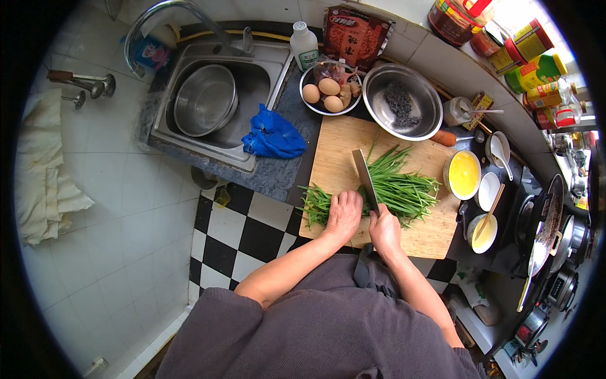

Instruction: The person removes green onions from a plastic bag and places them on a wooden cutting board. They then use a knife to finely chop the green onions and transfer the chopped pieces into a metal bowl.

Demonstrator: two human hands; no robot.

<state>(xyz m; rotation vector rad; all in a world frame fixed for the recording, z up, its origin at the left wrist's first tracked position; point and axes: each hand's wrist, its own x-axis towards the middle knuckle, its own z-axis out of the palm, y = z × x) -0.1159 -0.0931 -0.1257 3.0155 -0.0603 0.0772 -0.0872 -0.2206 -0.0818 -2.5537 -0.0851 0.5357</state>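
My right hand (386,232) grips the handle of a kitchen cleaver (364,173), its blade pointing away from me with the broad side facing left. Garlic chives, or similar long green leaves, lie on a wooden cutting board (426,242) on both sides of the blade. Under my left hand (344,214), curled fingers press the left bunch of greens (316,203) onto the board. The larger bunch of greens (402,184) spreads to the right of the cleaver. My left fingers rest just left of the blade; the palm hides part of the leaves.
Behind the board stand a bowl with eggs (329,86) and a steel basin (374,106). A bowl of yellow liquid (463,174) touches the right side. A blue cloth (273,132) lies by the sink (251,85); a wok (544,232) is far right.
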